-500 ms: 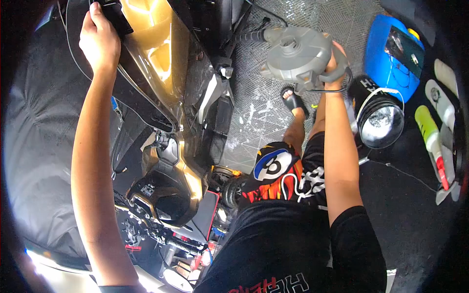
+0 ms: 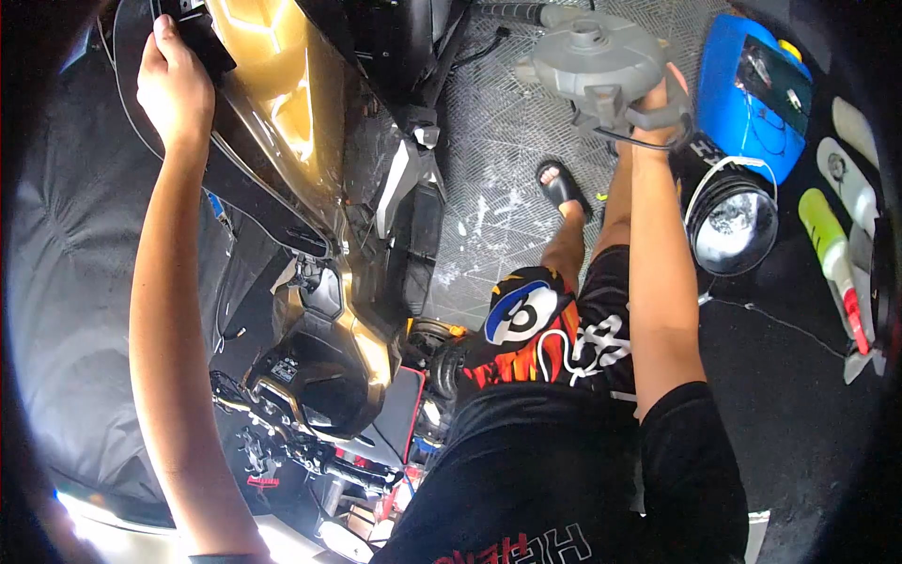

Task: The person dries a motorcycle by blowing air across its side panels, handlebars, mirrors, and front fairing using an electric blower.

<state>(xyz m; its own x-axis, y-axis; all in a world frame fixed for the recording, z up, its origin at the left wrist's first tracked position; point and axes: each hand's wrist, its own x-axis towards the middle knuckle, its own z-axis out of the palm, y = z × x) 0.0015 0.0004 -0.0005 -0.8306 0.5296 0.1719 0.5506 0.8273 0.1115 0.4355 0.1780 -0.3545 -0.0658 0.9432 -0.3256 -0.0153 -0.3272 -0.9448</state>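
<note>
My right hand (image 2: 652, 111) is closed around the handle of a grey blower (image 2: 601, 61), held out above the floor. A ribbed dark nozzle hose (image 2: 507, 11) runs from the blower's left side toward the motorcycle, and a dark cord loops near my wrist. My left hand (image 2: 177, 89) grips the black rear part of a motorcycle (image 2: 282, 85) with gold bodywork; its thumb lies on top and the other fingers are partly hidden. The motorcycle's handlebar (image 2: 319, 456) is at the lower left.
A blue jug (image 2: 728, 99) with a yellow cap stands at the right. Below it is a black bucket (image 2: 733, 226) with a white handle. A yellow-green spray bottle (image 2: 827, 235) with a red nozzle lies farther right. Grey textured floor (image 2: 489, 197) stretches under my sandalled foot.
The blower in my right hand has moved up and slightly right, its front tipping away. My left hand has shifted slightly left in view, still on the motorcycle.
</note>
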